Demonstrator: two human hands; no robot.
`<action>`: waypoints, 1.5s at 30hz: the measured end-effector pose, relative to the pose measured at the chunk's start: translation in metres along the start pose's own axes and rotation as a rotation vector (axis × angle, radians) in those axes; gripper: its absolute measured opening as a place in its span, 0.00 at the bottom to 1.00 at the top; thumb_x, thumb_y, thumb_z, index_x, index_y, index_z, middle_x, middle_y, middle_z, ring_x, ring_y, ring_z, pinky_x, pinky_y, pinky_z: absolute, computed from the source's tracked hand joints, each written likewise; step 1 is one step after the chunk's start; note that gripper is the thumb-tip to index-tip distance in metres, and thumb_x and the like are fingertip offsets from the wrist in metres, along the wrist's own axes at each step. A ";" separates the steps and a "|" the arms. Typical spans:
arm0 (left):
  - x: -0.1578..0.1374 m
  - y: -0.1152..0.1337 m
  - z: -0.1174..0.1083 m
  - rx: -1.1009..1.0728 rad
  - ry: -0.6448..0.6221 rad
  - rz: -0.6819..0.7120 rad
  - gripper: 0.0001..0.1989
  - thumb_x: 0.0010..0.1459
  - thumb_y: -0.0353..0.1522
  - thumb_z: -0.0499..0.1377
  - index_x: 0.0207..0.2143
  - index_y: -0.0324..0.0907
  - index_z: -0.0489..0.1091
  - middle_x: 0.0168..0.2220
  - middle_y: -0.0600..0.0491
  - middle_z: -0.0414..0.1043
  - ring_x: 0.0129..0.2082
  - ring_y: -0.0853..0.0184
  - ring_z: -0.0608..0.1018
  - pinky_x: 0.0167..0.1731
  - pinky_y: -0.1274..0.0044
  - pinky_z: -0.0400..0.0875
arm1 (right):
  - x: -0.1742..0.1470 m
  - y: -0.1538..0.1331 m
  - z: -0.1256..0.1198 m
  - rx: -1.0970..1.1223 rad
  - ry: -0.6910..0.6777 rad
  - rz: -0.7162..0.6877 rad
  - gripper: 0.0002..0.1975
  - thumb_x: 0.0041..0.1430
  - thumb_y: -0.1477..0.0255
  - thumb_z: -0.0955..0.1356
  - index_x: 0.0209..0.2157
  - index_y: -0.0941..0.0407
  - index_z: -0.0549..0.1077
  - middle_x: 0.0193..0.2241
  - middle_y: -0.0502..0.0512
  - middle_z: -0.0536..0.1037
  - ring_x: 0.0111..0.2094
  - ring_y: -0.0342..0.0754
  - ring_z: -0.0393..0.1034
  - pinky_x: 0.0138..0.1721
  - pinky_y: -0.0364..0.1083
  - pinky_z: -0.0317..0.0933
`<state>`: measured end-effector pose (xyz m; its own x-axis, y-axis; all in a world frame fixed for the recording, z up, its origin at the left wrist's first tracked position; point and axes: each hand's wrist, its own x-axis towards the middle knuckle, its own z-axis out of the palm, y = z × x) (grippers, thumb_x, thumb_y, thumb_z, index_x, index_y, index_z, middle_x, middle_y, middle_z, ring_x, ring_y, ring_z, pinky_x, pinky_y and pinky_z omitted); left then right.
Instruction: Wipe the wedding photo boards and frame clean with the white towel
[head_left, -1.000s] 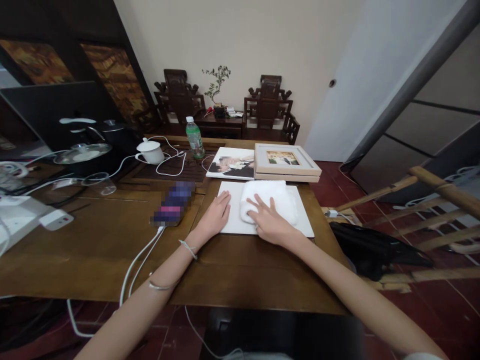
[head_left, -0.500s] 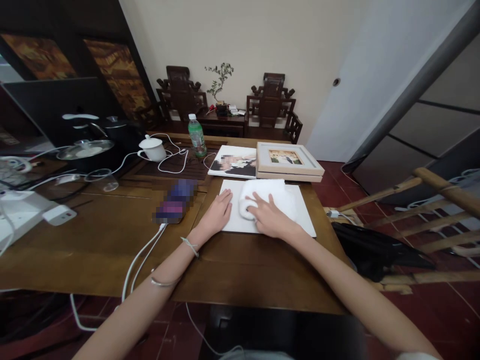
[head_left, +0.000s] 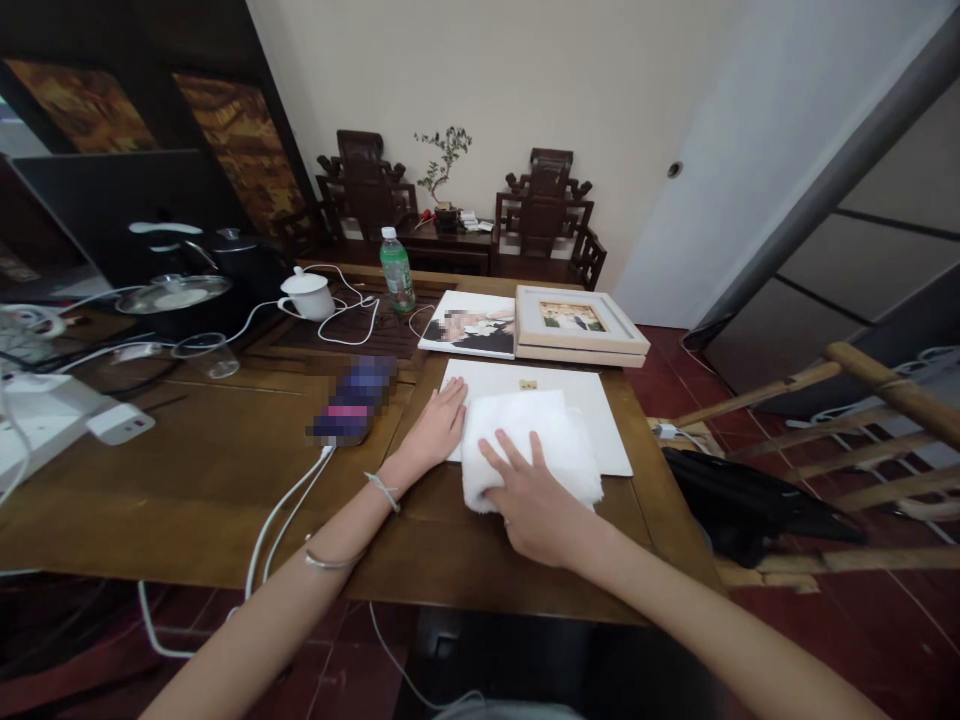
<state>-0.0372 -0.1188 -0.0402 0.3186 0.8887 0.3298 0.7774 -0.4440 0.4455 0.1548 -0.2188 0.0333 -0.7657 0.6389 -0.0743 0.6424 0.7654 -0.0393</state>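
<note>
A flat white panel lies on the table, with a small yellowish piece near its upper middle. My left hand rests flat on the panel's left edge, fingers stretched out. Over the panel's near edge lies a folded white fluffy towel, partly hanging past it onto the wood. My right hand presses on the towel from above, its fingers spread over the top and its thumb tucked at the near left fold.
Beyond the panel lie a photo print and stacked frames. A phone with a cable sits to the left. Farther left are a green-labelled bottle, a lidded white cup, a plastic cup and a pot.
My right hand has pulled the towel toward me, from the panel's middle to its near edge. The small yellowish piece now shows. My left hand has stayed in place.
</note>
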 end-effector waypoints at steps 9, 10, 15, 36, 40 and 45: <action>0.001 -0.001 0.002 -0.058 0.023 0.006 0.23 0.64 0.31 0.42 0.57 0.30 0.61 0.62 0.37 0.56 0.65 0.57 0.56 0.61 0.60 0.54 | 0.034 0.045 -0.009 0.060 0.012 0.098 0.25 0.52 0.82 0.58 0.51 0.62 0.70 0.63 0.68 0.56 0.65 0.66 0.41 0.56 0.74 0.42; 0.002 -0.001 0.001 -0.076 0.034 0.012 0.22 0.63 0.31 0.43 0.56 0.31 0.62 0.62 0.37 0.57 0.64 0.57 0.57 0.61 0.60 0.54 | 0.044 0.051 -0.008 0.042 0.024 0.123 0.25 0.52 0.82 0.58 0.52 0.62 0.70 0.63 0.69 0.55 0.65 0.67 0.41 0.56 0.74 0.42; 0.003 0.009 -0.011 -0.277 0.171 -0.103 0.23 0.65 0.36 0.43 0.54 0.34 0.66 0.57 0.41 0.67 0.58 0.58 0.68 0.59 0.64 0.59 | 0.086 0.055 -0.003 -0.031 0.051 0.250 0.24 0.56 0.79 0.58 0.54 0.63 0.68 0.64 0.71 0.51 0.64 0.71 0.39 0.54 0.78 0.38; 0.003 0.007 -0.008 -0.161 0.121 -0.068 0.24 0.61 0.34 0.46 0.56 0.32 0.64 0.60 0.40 0.61 0.62 0.58 0.62 0.62 0.65 0.55 | 0.045 0.058 -0.035 0.117 0.098 0.188 0.19 0.52 0.81 0.58 0.41 0.59 0.74 0.37 0.63 0.78 0.38 0.53 0.71 0.41 0.47 0.58; 0.002 0.001 -0.003 -0.079 0.061 0.018 0.24 0.61 0.33 0.46 0.56 0.31 0.63 0.60 0.38 0.61 0.63 0.55 0.60 0.62 0.60 0.55 | 0.085 0.079 -0.034 0.330 0.266 0.231 0.18 0.54 0.79 0.56 0.39 0.58 0.74 0.38 0.58 0.78 0.39 0.51 0.70 0.41 0.44 0.57; 0.001 0.001 -0.005 -0.055 0.073 0.046 0.23 0.62 0.33 0.46 0.57 0.33 0.62 0.60 0.39 0.62 0.62 0.55 0.62 0.61 0.62 0.56 | 0.132 0.079 -0.044 0.449 0.244 0.230 0.15 0.56 0.73 0.57 0.35 0.57 0.74 0.40 0.56 0.78 0.40 0.53 0.69 0.40 0.44 0.58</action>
<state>-0.0390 -0.1190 -0.0357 0.3115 0.8571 0.4103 0.7310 -0.4920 0.4729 0.1032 -0.0707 0.0644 -0.5550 0.8259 0.0997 0.7036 0.5299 -0.4735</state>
